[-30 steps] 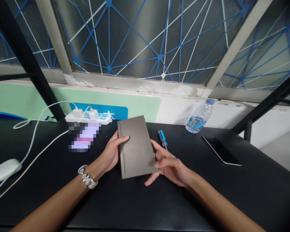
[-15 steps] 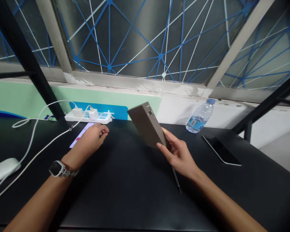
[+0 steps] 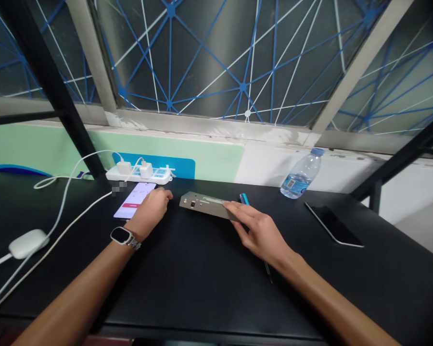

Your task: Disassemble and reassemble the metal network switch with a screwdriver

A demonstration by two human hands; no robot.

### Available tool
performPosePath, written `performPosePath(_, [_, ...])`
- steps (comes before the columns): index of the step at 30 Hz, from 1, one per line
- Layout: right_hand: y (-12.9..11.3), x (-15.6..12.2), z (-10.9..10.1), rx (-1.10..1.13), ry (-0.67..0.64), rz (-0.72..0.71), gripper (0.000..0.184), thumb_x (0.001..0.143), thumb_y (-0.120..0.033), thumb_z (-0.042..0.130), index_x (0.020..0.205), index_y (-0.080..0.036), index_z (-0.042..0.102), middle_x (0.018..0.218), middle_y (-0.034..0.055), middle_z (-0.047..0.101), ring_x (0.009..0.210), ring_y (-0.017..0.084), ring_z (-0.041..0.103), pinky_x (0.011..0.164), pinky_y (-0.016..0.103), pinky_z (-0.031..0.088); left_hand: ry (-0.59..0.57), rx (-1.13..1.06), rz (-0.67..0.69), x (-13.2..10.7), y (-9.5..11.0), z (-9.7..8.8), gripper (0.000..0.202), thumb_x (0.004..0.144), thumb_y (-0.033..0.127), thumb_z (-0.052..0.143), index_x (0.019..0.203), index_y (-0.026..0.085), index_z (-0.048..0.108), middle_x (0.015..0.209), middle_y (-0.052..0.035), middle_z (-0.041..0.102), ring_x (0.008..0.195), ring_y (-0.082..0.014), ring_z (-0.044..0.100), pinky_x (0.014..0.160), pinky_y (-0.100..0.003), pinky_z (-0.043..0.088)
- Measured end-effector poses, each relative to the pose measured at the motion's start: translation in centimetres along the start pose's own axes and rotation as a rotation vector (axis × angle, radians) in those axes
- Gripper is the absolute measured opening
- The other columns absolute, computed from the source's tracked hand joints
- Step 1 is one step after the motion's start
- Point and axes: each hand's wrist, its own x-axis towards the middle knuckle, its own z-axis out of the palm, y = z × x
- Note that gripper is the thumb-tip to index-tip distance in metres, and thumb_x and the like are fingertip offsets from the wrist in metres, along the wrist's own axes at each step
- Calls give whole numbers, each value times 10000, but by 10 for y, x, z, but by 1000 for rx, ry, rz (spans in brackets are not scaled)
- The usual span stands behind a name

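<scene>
A flat grey metal box [image 3: 206, 205] lies on the black table [image 3: 202, 288], its narrow side with ports facing me. My right hand [image 3: 260, 232] grips its right end, fingers stretched along the top edge. My left hand [image 3: 150, 210] rests with curled fingers against the right side of a phone with a lit screen [image 3: 134, 200]; nothing shows in that hand. A watch [image 3: 121, 236] is on the left wrist. A blue-handled screwdriver [image 3: 244, 198] lies just behind my right hand, mostly hidden by it.
A white power strip [image 3: 140, 174] with plugged chargers sits by the wall, and its white cables [image 3: 57, 211] run to a white puck-shaped device [image 3: 29, 242] at the left. A water bottle [image 3: 300, 175] and a dark phone [image 3: 334, 225] are at the right.
My right hand has brought the grey box down from a raised, tilted position to flat on the table. My left hand let go of it earlier and now stays by the lit phone.
</scene>
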Motion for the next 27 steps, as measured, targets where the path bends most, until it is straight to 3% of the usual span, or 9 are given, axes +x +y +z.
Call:
performPosePath(6, [1,0,4,-65,-39,-21,538,900,-119,450,1410,-280,510,1386,19,581,1284,223,530,1070,446,466,-11,14,-25,1,-8,3,332,878,190,403,1012,135,702,902,-154,717,838,-275,667,752,-343,461])
performPosePath(16, [-1,0,7,-115,-69,33,532,869,-108,481,1364,-287,557,1408,3,566,1290,230,538,1041,452,500,8,18,1,2,-6,3,311,874,168,415,952,147,715,892,-135,695,818,-265,655,770,-353,467])
performPosePath(21, [3,2,12,-185,-112,33,522,869,-106,499,1358,-278,560,1427,-5,549,1318,232,512,983,439,544,206,-205,92,-2,20,-3,251,872,172,467,960,175,702,954,-83,649,793,-202,620,734,-324,494])
performPosePath(27, [15,11,27,-213,-118,1,423,945,-150,443,1336,-231,584,1421,18,558,1347,219,478,1063,417,476,246,-483,181,-13,70,-4,220,926,167,495,987,199,704,977,-53,642,781,-146,595,650,-262,448])
